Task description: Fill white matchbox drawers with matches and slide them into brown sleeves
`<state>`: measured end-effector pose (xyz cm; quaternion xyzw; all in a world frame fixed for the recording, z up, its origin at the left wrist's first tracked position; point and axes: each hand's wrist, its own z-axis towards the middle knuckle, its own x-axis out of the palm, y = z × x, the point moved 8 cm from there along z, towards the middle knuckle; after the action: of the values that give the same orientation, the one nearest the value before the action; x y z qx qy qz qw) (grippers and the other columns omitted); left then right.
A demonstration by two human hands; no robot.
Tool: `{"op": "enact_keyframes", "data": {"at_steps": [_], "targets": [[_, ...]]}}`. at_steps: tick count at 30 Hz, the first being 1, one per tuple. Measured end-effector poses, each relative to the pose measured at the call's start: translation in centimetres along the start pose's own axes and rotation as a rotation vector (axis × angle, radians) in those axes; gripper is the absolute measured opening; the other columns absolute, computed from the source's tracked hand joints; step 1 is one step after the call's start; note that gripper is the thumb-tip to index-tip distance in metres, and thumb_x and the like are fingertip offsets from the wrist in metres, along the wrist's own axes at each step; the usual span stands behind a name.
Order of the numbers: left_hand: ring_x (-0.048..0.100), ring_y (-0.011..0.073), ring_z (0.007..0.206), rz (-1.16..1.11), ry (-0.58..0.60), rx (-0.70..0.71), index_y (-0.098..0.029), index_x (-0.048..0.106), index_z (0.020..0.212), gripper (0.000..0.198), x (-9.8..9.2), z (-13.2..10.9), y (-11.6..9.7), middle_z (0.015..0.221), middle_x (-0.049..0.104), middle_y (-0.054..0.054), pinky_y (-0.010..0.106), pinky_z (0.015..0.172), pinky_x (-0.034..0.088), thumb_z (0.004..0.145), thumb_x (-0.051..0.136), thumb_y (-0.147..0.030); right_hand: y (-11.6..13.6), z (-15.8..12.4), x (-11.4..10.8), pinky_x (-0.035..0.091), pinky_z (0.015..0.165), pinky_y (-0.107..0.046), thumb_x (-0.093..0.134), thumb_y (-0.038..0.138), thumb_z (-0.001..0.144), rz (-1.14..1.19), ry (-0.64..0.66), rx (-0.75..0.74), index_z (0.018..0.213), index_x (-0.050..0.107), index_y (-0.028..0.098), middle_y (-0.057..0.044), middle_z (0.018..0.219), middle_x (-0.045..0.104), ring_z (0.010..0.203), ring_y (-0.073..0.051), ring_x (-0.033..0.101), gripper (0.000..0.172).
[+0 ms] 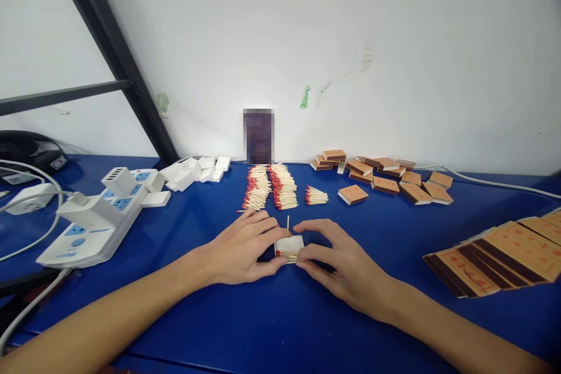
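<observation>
A small white matchbox tray [290, 244] with red-headed matches [287, 255] along its near side rests on the blue table between my hands. My left hand [249, 245] grips its left end, thumb at the near corner and fingers over the far side. On the right end, my right hand [335, 260] holds it between thumb and fingers, with the index finger arched above. A single match [288, 222] lies just past the tray, between my index fingertips. Beyond my hands are two long piles of matches [284, 187] and a smaller bunch [316, 195].
Filled matchboxes [380, 173] lie scattered at the back right, one box [353, 194] nearer. Flat matchbox sleeves [495, 254] fan out at right. White trays [195, 172] sit back left, beside a power strip [103, 225] with chargers. A pixelated dark panel [258, 135] stands against the wall.
</observation>
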<state>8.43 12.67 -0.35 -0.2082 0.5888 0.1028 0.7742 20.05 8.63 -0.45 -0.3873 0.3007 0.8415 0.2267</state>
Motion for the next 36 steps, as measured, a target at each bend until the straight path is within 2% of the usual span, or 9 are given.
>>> {"op": "enact_keyframes", "data": {"at_steps": [7,10,14,17,20,22,27,33,36], "targets": [[0.053,0.0196,0.089,0.010,-0.017,-0.029,-0.019,0.060,0.110,0.025,0.0,-0.2,0.6,0.097,0.060,0.005,0.034,0.083,0.039,0.094,0.049,-0.035,0.1,0.0,0.3,0.050,0.092,-0.045,0.055,0.019,0.092,-0.024,0.041,-0.021,0.094,0.069,0.023,-0.011,0.121,0.056,0.111,-0.024,0.055,0.014],[0.054,0.0205,0.092,0.011,-0.025,-0.048,-0.019,0.061,0.114,0.027,-0.1,-0.2,1.1,0.101,0.061,0.006,0.036,0.085,0.038,0.094,0.049,-0.033,-0.1,0.0,0.7,0.050,0.093,-0.047,0.055,0.020,0.092,-0.053,0.067,0.003,0.096,0.068,0.024,-0.011,0.126,0.054,0.116,-0.026,0.053,0.014],[0.055,0.0209,0.094,-0.007,-0.032,-0.054,-0.019,0.061,0.118,0.031,-0.1,-0.3,1.4,0.102,0.062,0.006,0.037,0.087,0.039,0.093,0.050,-0.032,-0.3,0.2,1.0,0.050,0.093,-0.049,0.054,0.020,0.093,-0.072,0.123,0.048,0.088,0.065,0.022,-0.011,0.130,0.052,0.119,-0.027,0.051,0.012],[0.055,0.0210,0.093,-0.022,-0.046,-0.051,-0.019,0.061,0.118,0.031,-0.2,-0.3,1.2,0.101,0.062,0.007,0.037,0.087,0.039,0.092,0.052,-0.033,-0.5,0.3,0.6,0.050,0.093,-0.048,0.050,0.019,0.094,-0.080,0.103,0.029,0.091,0.062,0.021,-0.012,0.130,0.052,0.118,-0.027,0.052,0.013],[0.054,0.0213,0.091,-0.019,-0.043,-0.020,-0.019,0.062,0.116,0.030,-0.1,-0.3,0.4,0.099,0.063,0.007,0.037,0.085,0.040,0.091,0.053,-0.035,-1.2,0.3,-0.2,0.051,0.093,-0.047,0.049,0.020,0.094,-0.078,0.018,0.055,0.095,0.060,0.021,-0.013,0.128,0.053,0.118,-0.027,0.052,0.012],[0.054,0.0209,0.089,-0.011,-0.036,-0.003,-0.019,0.061,0.114,0.030,0.1,-0.3,-0.1,0.097,0.063,0.006,0.036,0.084,0.040,0.092,0.052,-0.037,-1.4,0.3,-0.3,0.050,0.093,-0.047,0.049,0.020,0.094,-0.061,0.009,0.076,0.096,0.060,0.021,-0.013,0.127,0.054,0.119,-0.027,0.052,0.011],[0.055,0.0206,0.087,0.022,-0.064,0.014,-0.018,0.061,0.109,0.031,-0.1,-0.2,-0.6,0.093,0.064,0.006,0.035,0.082,0.040,0.092,0.053,-0.044,-0.7,0.3,0.7,0.050,0.091,-0.047,0.048,0.020,0.095,-0.002,0.121,0.101,0.091,0.059,0.021,-0.012,0.125,0.055,0.114,-0.025,0.054,0.012],[0.057,0.0199,0.086,0.162,-0.125,0.146,-0.017,0.061,0.106,0.033,-0.5,-0.5,-1.3,0.092,0.067,0.006,0.035,0.081,0.039,0.092,0.055,-0.046,-0.4,0.3,0.7,0.050,0.093,-0.045,0.050,0.020,0.094,0.009,0.144,0.090,0.100,0.062,0.023,-0.011,0.125,0.055,0.115,-0.024,0.054,0.014],[0.056,0.0193,0.085,0.203,-0.152,0.191,-0.018,0.061,0.105,0.033,-0.8,-0.6,-1.7,0.089,0.067,0.005,0.035,0.080,0.038,0.094,0.052,-0.047,-0.2,0.3,0.7,0.050,0.093,-0.044,0.051,0.020,0.093,0.025,0.162,0.057,0.098,0.064,0.023,-0.011,0.125,0.055,0.114,-0.024,0.054,0.014]]}}
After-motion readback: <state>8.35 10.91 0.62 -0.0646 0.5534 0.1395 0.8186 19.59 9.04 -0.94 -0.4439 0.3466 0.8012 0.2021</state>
